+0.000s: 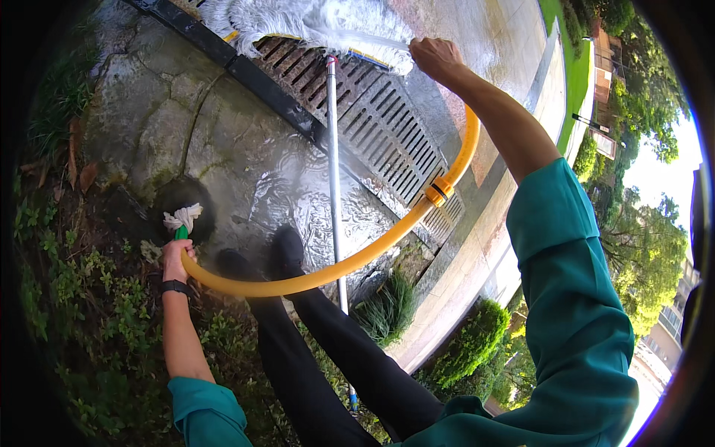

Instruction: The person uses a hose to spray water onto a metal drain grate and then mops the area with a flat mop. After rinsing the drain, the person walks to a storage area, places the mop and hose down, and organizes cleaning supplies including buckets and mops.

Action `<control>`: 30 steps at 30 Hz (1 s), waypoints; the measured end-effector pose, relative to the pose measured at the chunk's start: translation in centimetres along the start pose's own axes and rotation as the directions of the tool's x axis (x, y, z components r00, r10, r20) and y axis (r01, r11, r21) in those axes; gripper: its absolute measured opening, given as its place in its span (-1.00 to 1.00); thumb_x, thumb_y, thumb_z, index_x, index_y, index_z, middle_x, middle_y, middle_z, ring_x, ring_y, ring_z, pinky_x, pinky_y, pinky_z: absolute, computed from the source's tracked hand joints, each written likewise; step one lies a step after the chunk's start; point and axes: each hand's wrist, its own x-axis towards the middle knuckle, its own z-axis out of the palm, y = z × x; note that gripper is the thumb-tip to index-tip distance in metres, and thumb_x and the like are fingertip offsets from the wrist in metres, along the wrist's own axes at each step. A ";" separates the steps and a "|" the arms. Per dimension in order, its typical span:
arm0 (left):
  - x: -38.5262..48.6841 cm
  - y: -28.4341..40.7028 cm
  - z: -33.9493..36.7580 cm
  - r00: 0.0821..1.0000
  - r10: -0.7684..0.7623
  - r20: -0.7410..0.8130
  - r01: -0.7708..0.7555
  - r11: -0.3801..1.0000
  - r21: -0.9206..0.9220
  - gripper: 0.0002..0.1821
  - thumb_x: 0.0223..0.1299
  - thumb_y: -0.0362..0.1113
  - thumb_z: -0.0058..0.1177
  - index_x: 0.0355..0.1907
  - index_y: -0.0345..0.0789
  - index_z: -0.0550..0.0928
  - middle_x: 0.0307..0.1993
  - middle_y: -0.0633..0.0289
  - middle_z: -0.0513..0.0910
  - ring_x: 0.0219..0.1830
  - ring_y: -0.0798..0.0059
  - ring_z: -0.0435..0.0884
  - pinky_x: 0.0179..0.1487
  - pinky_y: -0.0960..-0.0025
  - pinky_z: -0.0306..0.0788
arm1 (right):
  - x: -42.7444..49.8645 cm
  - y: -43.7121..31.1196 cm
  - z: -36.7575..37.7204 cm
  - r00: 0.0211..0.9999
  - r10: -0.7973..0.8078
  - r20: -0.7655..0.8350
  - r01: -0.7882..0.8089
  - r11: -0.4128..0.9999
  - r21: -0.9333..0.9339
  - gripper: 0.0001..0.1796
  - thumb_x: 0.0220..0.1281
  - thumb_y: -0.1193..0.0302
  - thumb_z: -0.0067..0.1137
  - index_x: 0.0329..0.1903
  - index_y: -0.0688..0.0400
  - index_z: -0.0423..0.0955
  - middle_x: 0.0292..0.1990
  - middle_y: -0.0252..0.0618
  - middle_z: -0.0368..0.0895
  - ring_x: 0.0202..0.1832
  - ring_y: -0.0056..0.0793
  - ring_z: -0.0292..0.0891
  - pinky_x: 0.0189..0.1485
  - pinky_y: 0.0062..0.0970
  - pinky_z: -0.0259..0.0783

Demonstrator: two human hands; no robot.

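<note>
My left hand (177, 260), low at the left, is closed around a yellow hose (296, 285) beside a green piece with a whitish cloth (185, 217) knotted on it. From there the hose curves under an orange connector (439, 191) and up to my right hand (437, 58), which grips its end at the top. Water sprays leftward from that hand onto a white mop head (346, 22) lying over a metal drain grate (385, 123). The mop's silver pole (335, 167) runs down past my shoes, crossing beneath the hose.
Wet stone paving (145, 106) with a dark edging strip (268, 92) borders the grate. Low plants (100, 335) grow at the left, and a grass tuft (385, 307) stands right of the pole. A pale walkway (447, 302) and a green shrub (475, 346) lie farther right.
</note>
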 end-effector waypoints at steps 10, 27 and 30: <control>0.3 -0.3 -0.2 1.000 0.005 0.017 -0.004 0.999 -0.049 -0.83 -0.13 -0.43 -0.02 -0.67 -0.25 0.31 -0.75 0.33 0.29 -0.75 0.53 0.26 -0.64 0.48 0.16 | -6.9 6.0 2.3 0.938 0.203 0.280 -0.164 0.974 -0.154 -0.79 0.02 0.51 -0.15 -0.38 0.16 0.53 -0.34 -0.12 0.57 -0.25 -0.22 0.53 -0.28 -0.30 0.45; -0.5 0.0 0.3 0.998 0.026 -0.050 -0.029 0.998 -0.061 -0.84 -0.22 -0.45 -0.01 -0.59 -0.29 0.30 -0.70 0.28 0.29 -0.74 0.49 0.27 -0.65 0.43 0.15 | 3.3 -3.3 -6.4 0.995 -0.032 -0.090 0.041 0.994 0.102 -0.86 0.06 0.50 -0.14 -0.45 0.28 0.41 -0.52 -0.04 0.55 -0.46 -0.19 0.54 -0.43 -0.29 0.45; -0.6 0.1 0.3 0.999 0.037 -0.022 -0.038 0.998 -0.057 -0.85 -0.21 -0.44 -0.01 -0.61 -0.30 0.31 -0.71 0.28 0.29 -0.75 0.48 0.26 -0.65 0.43 0.14 | 4.4 -1.8 -7.5 0.995 0.072 -0.068 -0.067 0.995 0.076 -0.81 0.10 0.46 -0.16 -0.40 0.26 0.46 -0.45 -0.07 0.57 -0.41 -0.21 0.55 -0.40 -0.29 0.45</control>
